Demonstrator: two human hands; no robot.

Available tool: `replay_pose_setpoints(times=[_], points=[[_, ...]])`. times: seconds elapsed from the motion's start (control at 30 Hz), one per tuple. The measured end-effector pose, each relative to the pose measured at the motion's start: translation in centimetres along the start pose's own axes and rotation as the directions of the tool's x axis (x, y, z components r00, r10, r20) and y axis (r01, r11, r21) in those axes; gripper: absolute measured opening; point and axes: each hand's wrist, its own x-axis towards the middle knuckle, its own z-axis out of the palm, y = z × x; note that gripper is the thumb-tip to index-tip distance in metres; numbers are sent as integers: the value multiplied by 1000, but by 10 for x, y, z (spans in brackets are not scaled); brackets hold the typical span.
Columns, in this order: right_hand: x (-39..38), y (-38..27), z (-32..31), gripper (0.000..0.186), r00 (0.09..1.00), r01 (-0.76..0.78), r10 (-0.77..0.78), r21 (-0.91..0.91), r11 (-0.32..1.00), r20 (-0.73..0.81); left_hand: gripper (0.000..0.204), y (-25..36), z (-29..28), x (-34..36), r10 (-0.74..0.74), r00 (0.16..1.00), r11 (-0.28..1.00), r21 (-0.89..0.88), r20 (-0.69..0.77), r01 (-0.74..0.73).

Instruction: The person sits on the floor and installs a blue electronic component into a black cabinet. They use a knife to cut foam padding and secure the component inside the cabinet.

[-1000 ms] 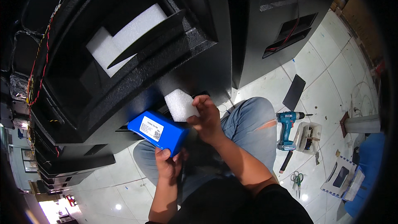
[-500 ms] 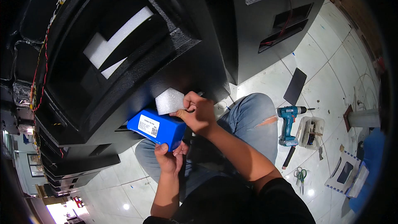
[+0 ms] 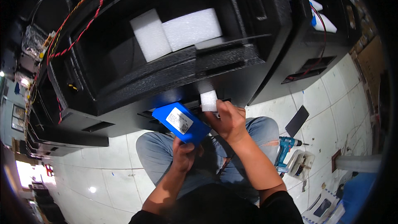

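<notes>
My left hand (image 3: 185, 153) grips the lower end of a blue battery pack (image 3: 197, 129) with a white label on its upper face. The pack is tilted in front of a black cabinet (image 3: 128, 118). Pinched in my right hand (image 3: 229, 120) is a small white foam piece (image 3: 208, 100), just right of the pack and close to the cabinet's front. Inside the cabinet's open top lie a white foam block (image 3: 150, 35) and a longer foam strip (image 3: 192, 27), touching each other. Some fingertips of both hands are hidden.
A second black cabinet (image 3: 304, 56) with red and black wires stands at the right. On the tiled floor lie a dark flat panel (image 3: 297, 121), a teal cordless drill (image 3: 285, 151) and a clear tub of small parts (image 3: 301, 165). Red and yellow wires (image 3: 78, 41) run along the left.
The view has turned and shifted. The foam in my right hand has moved off the battery pack to its right. My left hand still holds the pack, now tilted differently.
</notes>
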Motion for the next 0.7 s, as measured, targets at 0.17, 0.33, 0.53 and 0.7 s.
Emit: replay_pose_setpoints(times=[0.17,0.33,0.53,0.7], points=[[6,-9,10,21,996,-90,89,-32,995,-34,70,-2,7,1,-1,996,999,-37,-85,-2],[20,-6,11,21,983,-168,165,-36,985,-75,69,6,13,-2,-65,997,996,-59,-36,63],[25,3,0,43,959,-283,284,-131,950,-10,62,4,28,6,-34,999,996,-85,9,34],[6,15,1,40,984,-160,169,-130,978,55,61,-1,36,10,-16,1000,1000,-10,-11,16]])
